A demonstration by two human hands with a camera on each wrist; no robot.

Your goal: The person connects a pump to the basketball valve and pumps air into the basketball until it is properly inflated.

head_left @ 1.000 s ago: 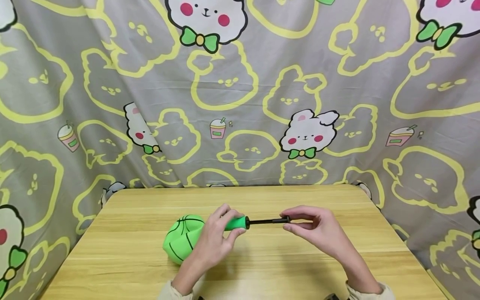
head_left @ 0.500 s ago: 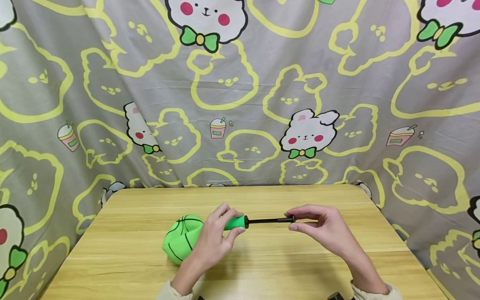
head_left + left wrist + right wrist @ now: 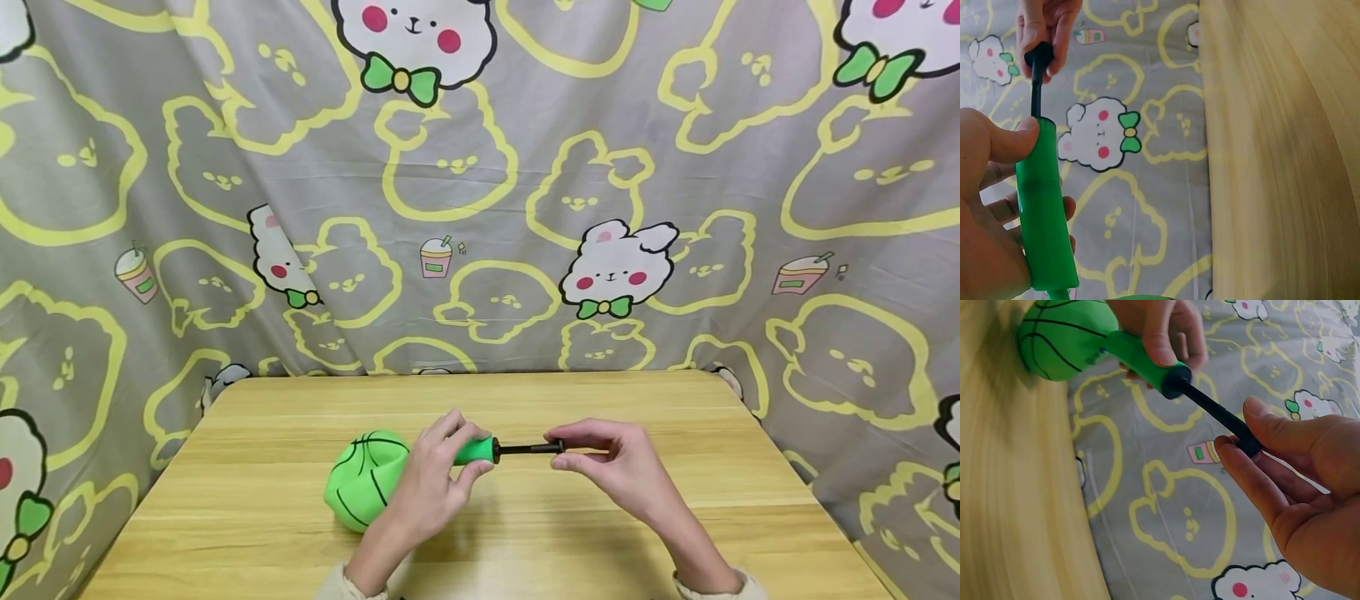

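My left hand [image 3: 437,473] grips the green barrel of a small hand pump [image 3: 1044,212], its fingers wrapped round it. At the pump's right end a black rod [image 3: 525,449] sticks out. Thumb and fingers of my right hand [image 3: 618,462] pinch the black knob [image 3: 1249,445] at the end of that rod. Left of my left hand a bright green ball [image 3: 360,492] with black basketball lines rests on the table, dented and only partly round. The pump's left end points toward the ball; the head view hides that end behind my left hand.
The wooden table [image 3: 585,533] spreads under both hands. A grey curtain [image 3: 495,192] with yellow outlines and cartoon animals hangs behind and at both sides of it.
My right hand first drew the knob a little to the right, then moved it left, so less of the rod shows now. My left hand and the ball stay nearly in place.
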